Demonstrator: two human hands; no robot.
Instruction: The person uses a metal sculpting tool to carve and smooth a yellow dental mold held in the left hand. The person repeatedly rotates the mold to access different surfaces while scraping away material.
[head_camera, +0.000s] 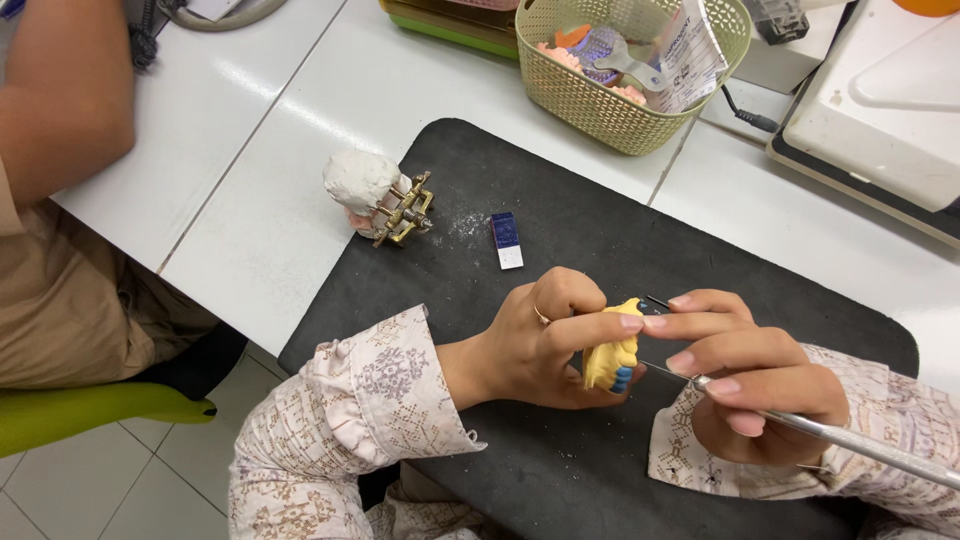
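Note:
My left hand (540, 340) grips a yellow dental cast (612, 358) with a blue part at its lower edge, held above the black mat (520, 230). My right hand (745, 375) holds a thin metal instrument (850, 437) whose shaft runs off to the lower right; its tip reaches the cast. The right index finger rests against the top of the cast, touching my left fingertip. Both wrists wear patterned pale sleeves.
A white plaster model in a brass articulator (380, 195) sits at the mat's upper left edge. A small blue and white booklet (506, 240) lies on the mat. A woven basket (630, 65) with dental pieces stands behind. Another person's arm (60, 90) is at left.

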